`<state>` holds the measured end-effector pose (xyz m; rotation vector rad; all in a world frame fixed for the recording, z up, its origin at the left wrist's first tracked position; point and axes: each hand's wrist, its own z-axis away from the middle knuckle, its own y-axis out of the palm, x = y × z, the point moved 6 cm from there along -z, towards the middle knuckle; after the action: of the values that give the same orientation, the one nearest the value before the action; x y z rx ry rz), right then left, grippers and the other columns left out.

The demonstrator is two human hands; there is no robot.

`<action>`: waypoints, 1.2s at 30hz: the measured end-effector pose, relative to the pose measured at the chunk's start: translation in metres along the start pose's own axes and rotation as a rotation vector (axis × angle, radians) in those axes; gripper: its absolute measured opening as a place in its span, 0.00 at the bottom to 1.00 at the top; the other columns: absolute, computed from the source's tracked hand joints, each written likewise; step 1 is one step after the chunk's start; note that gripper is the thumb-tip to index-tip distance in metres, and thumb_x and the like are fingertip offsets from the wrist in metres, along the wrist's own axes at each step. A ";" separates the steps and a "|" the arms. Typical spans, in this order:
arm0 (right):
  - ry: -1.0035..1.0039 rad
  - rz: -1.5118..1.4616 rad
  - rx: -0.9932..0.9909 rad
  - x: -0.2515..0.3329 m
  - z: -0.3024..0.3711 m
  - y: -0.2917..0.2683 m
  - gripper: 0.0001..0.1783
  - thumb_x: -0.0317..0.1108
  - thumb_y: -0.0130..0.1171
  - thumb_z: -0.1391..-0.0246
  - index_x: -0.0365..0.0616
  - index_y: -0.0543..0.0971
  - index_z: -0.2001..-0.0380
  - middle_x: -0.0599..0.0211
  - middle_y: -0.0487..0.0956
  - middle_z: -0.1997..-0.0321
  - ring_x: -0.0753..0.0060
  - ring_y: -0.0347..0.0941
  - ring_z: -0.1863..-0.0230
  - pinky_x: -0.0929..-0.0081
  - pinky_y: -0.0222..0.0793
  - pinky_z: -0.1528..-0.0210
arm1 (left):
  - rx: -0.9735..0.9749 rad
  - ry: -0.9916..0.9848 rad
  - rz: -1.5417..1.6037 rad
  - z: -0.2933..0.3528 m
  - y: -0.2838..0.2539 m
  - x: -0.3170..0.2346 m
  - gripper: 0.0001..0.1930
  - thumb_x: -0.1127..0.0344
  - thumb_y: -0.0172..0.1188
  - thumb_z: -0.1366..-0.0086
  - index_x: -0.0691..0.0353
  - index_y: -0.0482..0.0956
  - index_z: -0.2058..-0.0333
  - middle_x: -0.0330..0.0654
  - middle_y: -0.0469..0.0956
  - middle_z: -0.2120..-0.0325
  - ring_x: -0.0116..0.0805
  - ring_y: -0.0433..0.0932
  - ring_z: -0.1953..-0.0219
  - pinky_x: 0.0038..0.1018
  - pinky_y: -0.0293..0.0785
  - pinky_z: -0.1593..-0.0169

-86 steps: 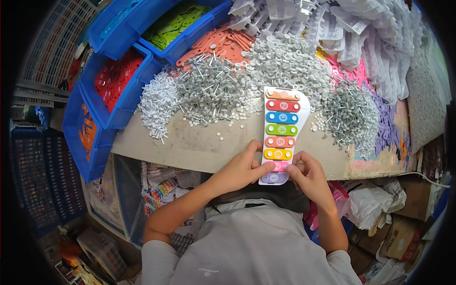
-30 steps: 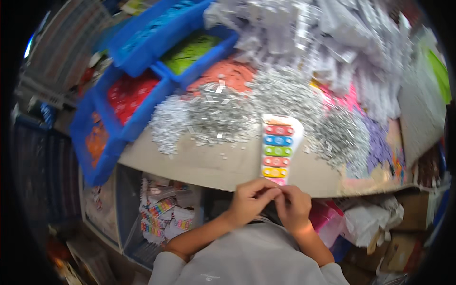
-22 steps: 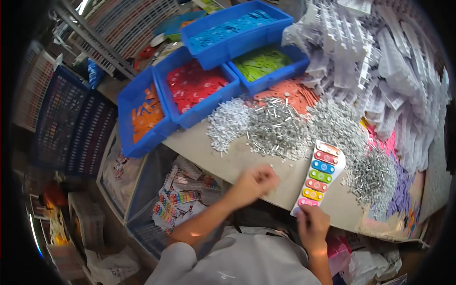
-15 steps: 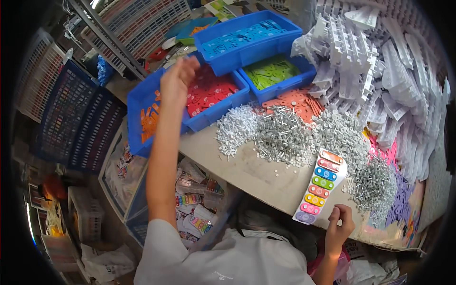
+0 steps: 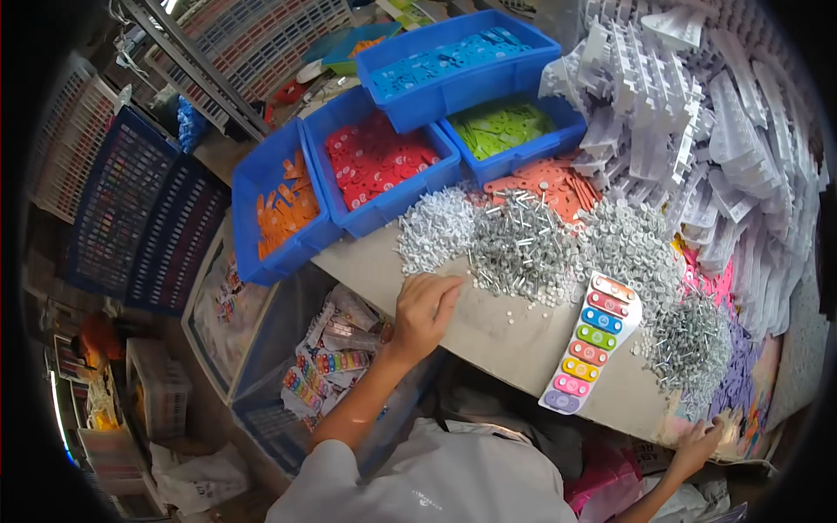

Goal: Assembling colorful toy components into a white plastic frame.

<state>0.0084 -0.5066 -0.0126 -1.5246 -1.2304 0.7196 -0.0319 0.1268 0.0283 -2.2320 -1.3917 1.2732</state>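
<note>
On the table's front part lies a toy xylophone (image 5: pixel 591 342), a white tapered base with a row of coloured bars fixed by round white washers. My left hand (image 5: pixel 425 315) is at the table's front edge, just below a heap of small white parts (image 5: pixel 438 228). Its fingers are curled in, and whatever they may hold is hidden. At the front right edge, my right hand (image 5: pixel 695 449) has its fingers apart with nothing seen in them. It is nearest to a heap of metal pins (image 5: pixel 690 342) and some purple bars (image 5: pixel 738 373).
Blue trays hold orange bars (image 5: pixel 286 209), red bars (image 5: pixel 375 166), blue bars (image 5: pixel 453 63) and green bars (image 5: pixel 501 131). Metal pins (image 5: pixel 527 240) and grey washers (image 5: pixel 629 244) lie heaped mid-table. White plastic bases (image 5: pixel 645 105) are stacked at right. A bin (image 5: pixel 331 366) of xylophones stands below left.
My left hand has come from above the orange and red trays down and right to the table edge. My right hand has moved from beside the xylophone to the right, and its fingers have spread.
</note>
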 end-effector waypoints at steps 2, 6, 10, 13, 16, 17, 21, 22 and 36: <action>0.086 -0.008 0.107 -0.019 0.004 0.024 0.18 0.37 0.50 0.29 0.34 0.72 0.46 0.47 0.77 0.50 0.44 0.73 0.53 0.56 0.67 0.48 | -0.039 -0.177 0.033 0.022 0.003 0.017 0.05 0.74 0.61 0.32 0.67 0.83 0.60 0.43 0.83 0.68 0.34 0.81 0.64 0.27 0.74 0.56; -0.093 -0.003 -0.018 0.005 0.007 0.030 0.15 0.33 0.50 0.32 0.34 0.73 0.49 0.45 0.77 0.54 0.43 0.73 0.54 0.54 0.67 0.49 | -0.202 -0.527 0.149 0.037 -0.016 0.039 0.06 0.72 0.59 0.30 0.67 0.83 0.59 0.43 0.83 0.69 0.32 0.80 0.66 0.26 0.73 0.58; -0.055 -0.134 0.024 0.019 0.007 0.030 0.12 0.33 0.52 0.31 0.34 0.74 0.54 0.47 0.78 0.58 0.45 0.73 0.56 0.56 0.67 0.52 | -0.065 -0.371 -0.160 0.027 -0.025 0.049 0.07 0.73 0.59 0.32 0.66 0.82 0.58 0.44 0.82 0.67 0.36 0.80 0.63 0.28 0.73 0.57; -0.135 -0.113 -0.063 0.024 0.008 0.028 0.11 0.33 0.52 0.31 0.34 0.74 0.56 0.48 0.77 0.60 0.46 0.73 0.59 0.57 0.67 0.53 | -0.002 -0.321 -0.210 0.020 -0.019 0.045 0.06 0.74 0.63 0.37 0.65 0.81 0.61 0.44 0.80 0.68 0.41 0.78 0.63 0.34 0.72 0.56; -0.102 -0.111 -0.036 0.023 0.007 0.029 0.11 0.34 0.52 0.30 0.34 0.73 0.57 0.50 0.77 0.62 0.48 0.72 0.61 0.58 0.67 0.54 | 0.048 -0.242 -0.286 0.016 -0.007 0.041 0.06 0.72 0.66 0.40 0.63 0.81 0.63 0.43 0.78 0.70 0.43 0.76 0.63 0.37 0.70 0.55; -0.091 -0.149 -0.047 0.023 0.008 0.030 0.11 0.34 0.52 0.30 0.34 0.73 0.58 0.50 0.77 0.62 0.49 0.72 0.61 0.58 0.67 0.54 | 0.058 -0.204 -0.339 0.015 -0.004 0.039 0.06 0.71 0.67 0.41 0.61 0.81 0.64 0.41 0.77 0.71 0.43 0.75 0.63 0.38 0.69 0.55; 0.010 -0.304 -0.062 0.032 0.012 0.020 0.13 0.36 0.52 0.29 0.34 0.73 0.57 0.51 0.79 0.63 0.56 0.74 0.62 0.63 0.69 0.55 | 0.091 -0.177 -0.409 0.012 0.010 0.044 0.06 0.69 0.68 0.41 0.59 0.82 0.65 0.40 0.75 0.72 0.43 0.74 0.64 0.38 0.67 0.56; 0.049 -0.357 -0.072 0.033 0.014 0.017 0.14 0.37 0.52 0.28 0.34 0.74 0.56 0.51 0.79 0.63 0.58 0.75 0.62 0.64 0.70 0.56 | 0.059 -0.153 -0.431 0.012 0.009 0.044 0.06 0.69 0.68 0.41 0.59 0.82 0.66 0.40 0.75 0.72 0.43 0.74 0.64 0.38 0.67 0.57; 0.244 -0.486 -0.227 0.024 0.017 0.013 0.16 0.34 0.56 0.30 0.39 0.77 0.45 0.59 0.83 0.57 0.70 0.79 0.58 0.71 0.74 0.53 | -0.086 -0.334 -0.356 0.025 -0.005 0.054 0.04 0.70 0.63 0.32 0.63 0.80 0.64 0.41 0.79 0.74 0.36 0.77 0.72 0.33 0.71 0.64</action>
<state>0.0051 -0.4783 -0.0273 -1.3634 -1.4514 0.0753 -0.0445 0.1670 -0.0143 -1.7608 -1.8908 1.5201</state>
